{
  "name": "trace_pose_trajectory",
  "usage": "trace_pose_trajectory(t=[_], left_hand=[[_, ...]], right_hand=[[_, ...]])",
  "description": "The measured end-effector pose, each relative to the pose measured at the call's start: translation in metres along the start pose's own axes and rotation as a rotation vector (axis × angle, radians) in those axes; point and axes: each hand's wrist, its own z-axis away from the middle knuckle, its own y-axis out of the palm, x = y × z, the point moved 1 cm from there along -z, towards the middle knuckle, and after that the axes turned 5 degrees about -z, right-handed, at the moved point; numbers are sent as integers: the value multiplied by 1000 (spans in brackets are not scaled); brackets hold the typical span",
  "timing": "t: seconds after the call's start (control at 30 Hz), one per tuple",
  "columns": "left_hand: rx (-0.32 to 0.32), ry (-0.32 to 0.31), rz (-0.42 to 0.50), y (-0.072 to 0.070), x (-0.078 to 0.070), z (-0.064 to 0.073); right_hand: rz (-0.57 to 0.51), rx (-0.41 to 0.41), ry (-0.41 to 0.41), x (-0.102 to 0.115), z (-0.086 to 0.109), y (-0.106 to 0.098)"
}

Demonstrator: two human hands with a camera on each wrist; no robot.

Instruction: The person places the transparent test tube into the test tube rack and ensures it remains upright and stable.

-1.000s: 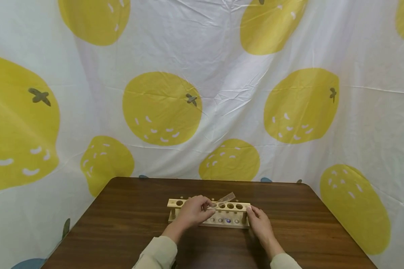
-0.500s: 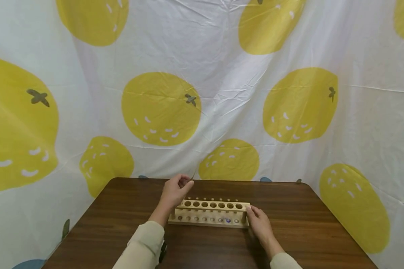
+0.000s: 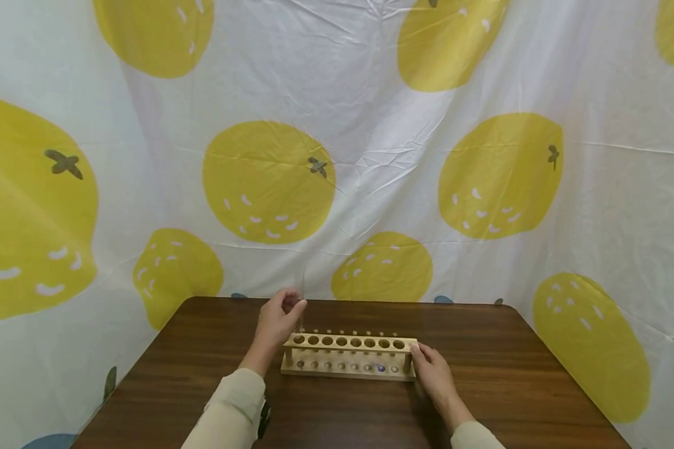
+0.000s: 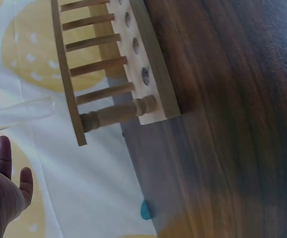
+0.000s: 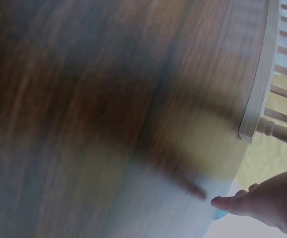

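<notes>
My left hand pinches a clear test tube near its middle, above the left end of a wooden test tube rack. In the left wrist view, the tube's rounded end points at the rack's top board and stands just apart from it. The rack has a row of round holes in its top board, a row of hollows in its base and a row of pegs behind. A small blue spot shows in one hollow near the right. At the rack's right end, my right hand holds the top board's edge.
The rack stands on a dark brown wooden table. Behind the table hangs a white cloth printed with large yellow fruit. A dark band sits at the left sleeve's cuff.
My left hand has carried the test tube from the rack's middle up and left to its left end. The tube has turned from slanted to upright. The right hand stays in place.
</notes>
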Motion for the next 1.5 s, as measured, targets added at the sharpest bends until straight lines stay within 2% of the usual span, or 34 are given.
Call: trace_pose_trajectory(t=[0.4,0.6,0.83,1.07,1.33,1.5], left_hand=[[3,-22,-41,2,16,11],[28,-62,-47,5,24,15],[20,-16,-93,5,29,22],[53,-28,-110,7,36,27],[110,-106,-117,9,43,33],[105,-65,-139,9,50,37]], right_hand=[[-5,-4,-12,0,-3,2],[4,2,-11,1,-3,2],[14,0,-12,2,-1,1],[9,1,-6,2,-1,1],[3,-6,-10,3,0,3],[5,-6,-10,2,0,3]])
